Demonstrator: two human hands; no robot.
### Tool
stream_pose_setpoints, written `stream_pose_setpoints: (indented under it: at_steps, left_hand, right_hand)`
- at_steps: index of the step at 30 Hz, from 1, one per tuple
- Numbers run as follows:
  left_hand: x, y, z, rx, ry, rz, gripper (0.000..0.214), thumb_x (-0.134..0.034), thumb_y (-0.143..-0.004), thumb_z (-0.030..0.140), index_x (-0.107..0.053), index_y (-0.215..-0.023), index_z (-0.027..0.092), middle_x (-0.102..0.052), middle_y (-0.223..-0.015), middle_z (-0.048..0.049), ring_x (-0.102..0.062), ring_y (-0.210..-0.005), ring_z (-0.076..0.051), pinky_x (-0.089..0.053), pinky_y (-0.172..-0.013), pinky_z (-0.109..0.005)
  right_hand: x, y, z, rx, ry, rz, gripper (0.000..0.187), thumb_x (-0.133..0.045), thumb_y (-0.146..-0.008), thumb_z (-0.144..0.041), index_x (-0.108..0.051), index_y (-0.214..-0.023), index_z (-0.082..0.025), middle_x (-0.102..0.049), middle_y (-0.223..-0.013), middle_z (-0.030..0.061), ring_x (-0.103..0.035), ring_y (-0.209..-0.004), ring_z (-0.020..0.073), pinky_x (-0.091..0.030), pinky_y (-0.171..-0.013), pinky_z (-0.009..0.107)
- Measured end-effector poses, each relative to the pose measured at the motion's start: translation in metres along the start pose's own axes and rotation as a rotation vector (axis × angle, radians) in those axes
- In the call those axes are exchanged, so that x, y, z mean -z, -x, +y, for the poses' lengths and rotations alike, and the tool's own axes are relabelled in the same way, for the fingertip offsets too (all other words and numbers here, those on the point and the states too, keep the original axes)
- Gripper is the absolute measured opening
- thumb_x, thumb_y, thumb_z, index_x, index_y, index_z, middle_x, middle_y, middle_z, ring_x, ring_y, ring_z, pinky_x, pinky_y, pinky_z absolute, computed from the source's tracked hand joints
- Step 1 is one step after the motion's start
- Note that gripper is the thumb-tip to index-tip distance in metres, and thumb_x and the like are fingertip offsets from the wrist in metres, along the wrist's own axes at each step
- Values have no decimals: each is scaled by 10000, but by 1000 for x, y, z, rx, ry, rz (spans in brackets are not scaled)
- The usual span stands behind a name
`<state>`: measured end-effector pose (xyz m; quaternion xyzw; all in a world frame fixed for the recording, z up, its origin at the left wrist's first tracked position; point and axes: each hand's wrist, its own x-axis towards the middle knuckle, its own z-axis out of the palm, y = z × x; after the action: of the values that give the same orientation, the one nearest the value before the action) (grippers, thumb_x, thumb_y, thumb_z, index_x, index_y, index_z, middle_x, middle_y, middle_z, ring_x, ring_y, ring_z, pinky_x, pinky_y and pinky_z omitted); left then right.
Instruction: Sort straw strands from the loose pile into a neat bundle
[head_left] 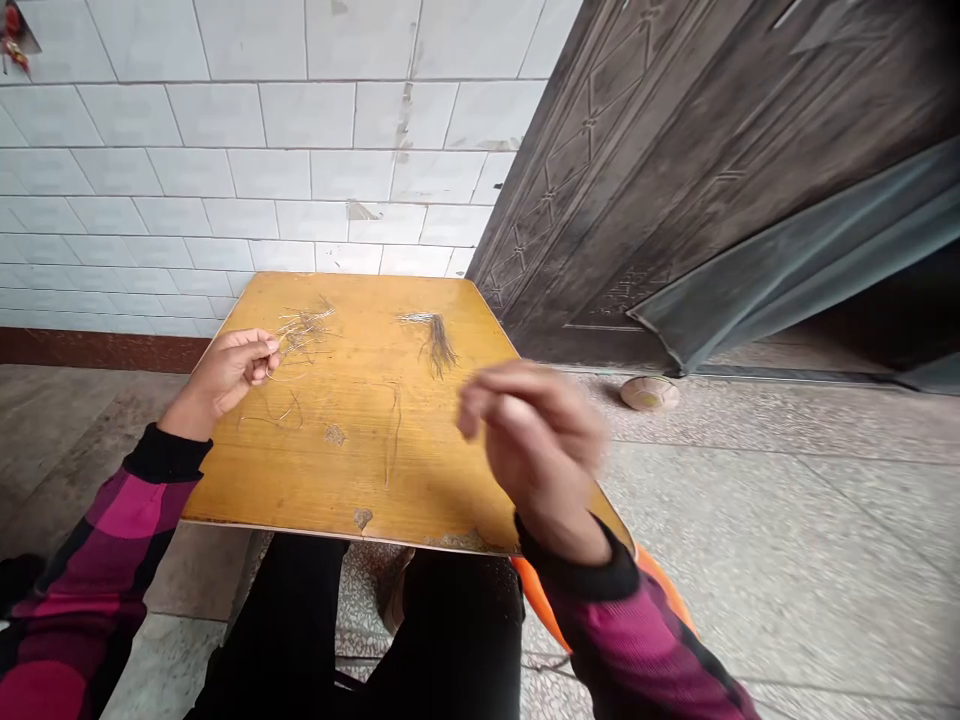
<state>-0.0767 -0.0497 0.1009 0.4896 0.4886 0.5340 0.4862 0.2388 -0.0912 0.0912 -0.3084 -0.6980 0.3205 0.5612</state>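
A yellow wooden board (pixel 360 450) lies across my lap. My left hand (pixel 229 372) rests on its left edge with the fingers closed in a pinch on thin wire-like strands (pixel 304 328) that spread out loosely beside it. A tidier bundle of strands (pixel 436 340) lies near the board's far middle. A single long strand (pixel 393 430) lies in the centre. My right hand (pixel 536 445) hovers above the board's right side; it is smeared by motion, so I cannot make out its fingers or anything in them.
A white tiled wall (pixel 262 150) rises behind the board. A dark carved metal door (pixel 712 170) stands open at the right. A small round ball (pixel 649 393) lies on the speckled stone floor (pixel 787 540) by the door. Something orange (pixel 540 600) shows under the board's right corner.
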Motion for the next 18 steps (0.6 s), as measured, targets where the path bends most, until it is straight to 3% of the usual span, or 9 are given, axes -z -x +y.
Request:
stream_pose_setpoints:
  at_steps: [4, 7, 10, 13, 18]
  left_hand:
    - [-24, -19, -23, 160, 178, -220, 163, -704, -672, 202, -554, -703, 147, -530, -578, 17, -362, -421, -22, -259, -403, -158]
    - [-36, -31, -40, 266, 317, -320, 152, -699, -688, 156, -552, -719, 139, -514, -569, 25, -341, -409, -6, -262, -394, -123]
    - [-43, -39, -54, 348, 454, -351, 173, -684, -695, 112, -515, -674, 135, -474, -551, 38, -318, -400, 2, -256, -381, -101]
    - [-50, -40, -65, 408, 502, -355, 214, -688, -687, 98, -484, -637, 135, -449, -541, 45, -308, -394, 4, -248, -371, -99]
    - [-68, -31, -78, 382, 315, -402, 207, -738, -660, 203, -555, -638, 111, -466, -543, 31, -306, -407, -8, -218, -383, -141]
  right_hand:
    - [-27, -49, 69, 4, 106, -210, 169, -560, -890, -284, -701, -970, -238, -653, -951, 51, -624, -816, 149, -523, -686, 269]
    - [-29, -56, 101, 27, 123, -394, 240, -520, -904, -195, -709, -1042, -250, -671, -1017, 45, -623, -934, 147, -517, -813, 276]
    - [-27, -46, 105, 73, 90, -491, 274, -528, -911, -177, -701, -1099, -276, -684, -1077, 32, -623, -1008, 142, -502, -891, 287]
    - [-32, -36, 99, 204, 18, -485, 235, -571, -906, -200, -712, -1086, -258, -701, -1047, 41, -645, -975, 139, -525, -859, 286]
    - [-39, -29, 87, 364, -3, -416, 195, -576, -917, -245, -713, -1055, -231, -698, -1070, 56, -656, -985, 141, -555, -828, 294]
